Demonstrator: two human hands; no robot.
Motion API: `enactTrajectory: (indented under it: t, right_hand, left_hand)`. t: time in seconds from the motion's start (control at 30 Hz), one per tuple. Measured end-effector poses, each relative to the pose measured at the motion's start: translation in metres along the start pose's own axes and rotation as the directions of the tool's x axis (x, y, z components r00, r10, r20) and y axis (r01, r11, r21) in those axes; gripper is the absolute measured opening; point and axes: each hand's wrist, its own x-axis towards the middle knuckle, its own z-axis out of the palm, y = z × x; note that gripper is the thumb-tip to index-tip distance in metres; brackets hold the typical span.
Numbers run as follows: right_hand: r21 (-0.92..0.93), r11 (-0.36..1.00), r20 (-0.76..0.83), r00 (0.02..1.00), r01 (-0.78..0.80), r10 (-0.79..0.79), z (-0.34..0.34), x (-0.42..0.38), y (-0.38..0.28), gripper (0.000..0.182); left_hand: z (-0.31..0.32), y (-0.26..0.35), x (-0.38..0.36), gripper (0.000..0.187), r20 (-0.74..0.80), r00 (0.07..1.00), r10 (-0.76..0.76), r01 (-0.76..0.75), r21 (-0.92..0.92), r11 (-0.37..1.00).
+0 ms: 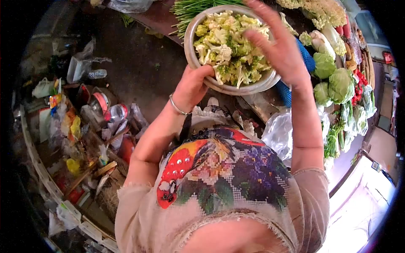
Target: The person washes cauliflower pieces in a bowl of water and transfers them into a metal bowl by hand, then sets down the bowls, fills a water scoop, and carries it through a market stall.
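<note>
A round metal bowl (253, 89) full of cut cauliflower florets (232, 46) is held out in front of my body. My left hand (195, 84) grips its near left rim, thumb on the inner side and fingers hidden underneath. Over the right side of the bowl is my right hand (283, 55), slightly blurred, with thumb and fingers spread apart and nothing visible in them. Long thin green stalks (181, 17) lie just beyond the bowl's far left side.
On the right are green cabbages (341, 85), red peppers (359, 82), cauliflower heads (325, 12) and a blue mesh (307, 57). A clear plastic bag (278, 134) hangs near my right forearm. Plastic containers (118, 111), wood pieces and bags clutter the left.
</note>
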Motion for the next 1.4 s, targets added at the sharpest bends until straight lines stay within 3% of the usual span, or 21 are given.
enactTrajectory:
  t: [0.07,0.13,0.17,0.33,0.37,0.4,0.5,0.57,0.6,0.63,0.7,0.8,0.87,0.93,1.0,1.07,1.13,1.17,1.27,1.37,1.4]
  right_hand:
    - [0.485,0.813,-0.071,0.912,-0.323,0.405,-0.016,0.002,0.006,0.055]
    - [0.575,0.752,-0.224,0.821,-0.324,0.525,-0.036,0.001,0.015,0.041]
    - [0.506,0.822,-0.274,0.855,-0.261,0.440,-0.037,-0.013,0.041,0.043]
    - [0.308,0.720,0.018,0.761,-0.622,0.649,-0.015,-0.068,0.118,0.047]
    - [0.185,0.799,0.039,0.817,-0.572,0.576,-0.009,-0.072,0.103,0.046]
    - [0.063,0.861,0.070,0.863,-0.505,0.501,-0.002,-0.075,0.085,0.045]
    - [-0.456,0.874,0.169,0.948,-0.167,0.269,0.028,-0.103,0.112,0.050]
    - [-0.757,0.633,0.283,0.954,0.161,0.096,0.048,-0.115,0.124,0.059]
    - [-0.846,0.446,0.333,0.943,0.294,0.009,0.057,-0.115,0.122,0.067]
    - [-0.534,0.846,0.290,0.940,0.001,0.182,0.064,-0.112,0.115,0.071]
    - [-0.106,0.949,0.366,0.876,-0.296,0.314,0.079,-0.109,0.111,0.071]
    - [-0.150,0.904,0.356,0.831,-0.400,0.427,0.099,-0.102,0.118,0.053]
    - [-0.269,0.874,0.377,0.791,-0.405,0.482,0.096,-0.090,0.112,0.042]
    - [-0.295,0.852,0.330,0.790,-0.433,0.517,0.085,-0.082,0.100,0.038]
    - [-0.249,0.889,0.317,0.835,-0.385,0.450,0.073,-0.076,0.092,0.037]
    - [-0.250,0.870,0.219,0.851,-0.424,0.478,0.073,-0.071,0.089,0.039]
    - [-0.231,0.878,0.248,0.848,-0.418,0.469,0.069,-0.063,0.084,0.045]
    - [-0.121,0.912,0.272,0.870,-0.393,0.411,0.073,-0.061,0.090,0.051]
    - [-0.359,0.917,0.153,0.958,-0.174,0.243,0.064,-0.059,0.079,0.056]
    - [-0.410,0.878,0.163,0.928,-0.245,0.335,0.063,-0.046,0.095,0.079]
    - [-0.456,0.845,0.178,0.902,-0.278,0.392,0.062,-0.041,0.100,0.088]
  left_hand:
    - [0.002,0.008,0.001,0.044,-0.084,0.996,-0.035,0.038,0.030,0.999]
    - [-0.005,0.012,0.004,0.030,-0.137,0.990,-0.035,0.038,0.019,0.999]
    - [-0.011,0.016,0.004,0.021,-0.059,0.997,0.039,-0.030,0.145,0.989]
    - [0.010,0.044,-0.001,0.006,-0.182,0.983,-0.038,0.053,0.078,0.996]
    - [0.004,0.047,0.000,0.005,-0.141,0.990,-0.021,0.041,0.137,0.990]
    - [-0.001,0.050,-0.007,0.015,0.224,0.939,0.261,-0.339,0.725,0.599]
    - [0.006,0.065,-0.008,0.023,0.272,0.918,0.290,-0.392,0.738,0.549]
    - [0.016,0.076,-0.009,0.021,0.237,0.933,0.269,-0.358,0.673,0.648]
    - [0.027,0.082,-0.013,0.020,0.312,0.895,0.318,-0.439,0.737,0.514]
    - [0.034,0.089,-0.014,0.019,0.265,0.915,0.304,-0.397,0.728,0.559]
    - [0.039,0.099,-0.009,0.009,0.179,0.945,0.273,-0.322,0.642,0.695]
    - [0.053,0.114,-0.015,0.015,0.299,0.902,0.310,-0.420,0.771,0.479]
    - [0.076,0.118,-0.015,0.013,0.013,0.960,0.278,-0.239,0.554,0.798]
    - [0.071,0.128,-0.009,0.012,-0.011,0.979,0.204,-0.186,0.369,0.911]
    - [0.069,0.132,-0.015,0.007,0.504,0.791,0.347,-0.544,0.839,0.023]
    - [0.073,0.131,-0.013,0.008,0.497,0.792,0.355,-0.545,0.838,0.043]
    - [0.079,0.128,-0.009,0.010,0.044,0.933,0.358,-0.314,0.590,0.744]
    - [0.075,0.131,-0.004,0.010,-0.066,0.957,0.283,-0.238,0.380,0.894]
    - [0.063,0.132,-0.005,0.005,0.040,0.940,0.339,-0.292,0.607,0.739]
    - [0.071,0.129,-0.013,0.005,0.050,0.937,0.347,-0.310,0.581,0.752]
    - [0.060,0.128,-0.012,0.005,0.161,0.909,0.384,-0.371,0.732,0.572]
